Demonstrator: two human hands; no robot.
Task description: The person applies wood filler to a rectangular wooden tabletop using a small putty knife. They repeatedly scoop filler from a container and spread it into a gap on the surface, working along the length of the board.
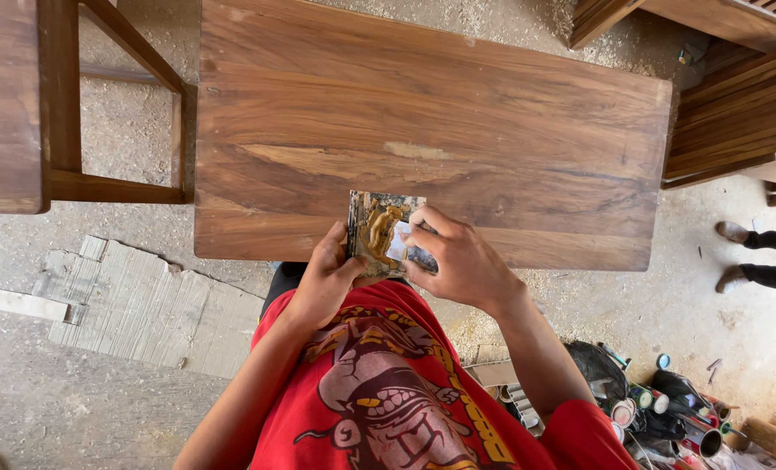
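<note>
At the near edge of the wooden tabletop (pixel 458 113), I see my left hand (pixel 325 277) gripping a squarish board (pixel 372 228) smeared with brown putty, no clear long axis. My right hand (pixel 458 261) pinches a small scraper (pixel 398 244), mostly hidden.

Bare wooden tabletop (pixel 510 113) on dusty floor (pixel 74 409)

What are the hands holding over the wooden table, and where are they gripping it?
The left hand grips a small square board, smeared with yellowish-brown putty, by its left edge. The right hand pinches a small pale scraper against the board's face.
</note>
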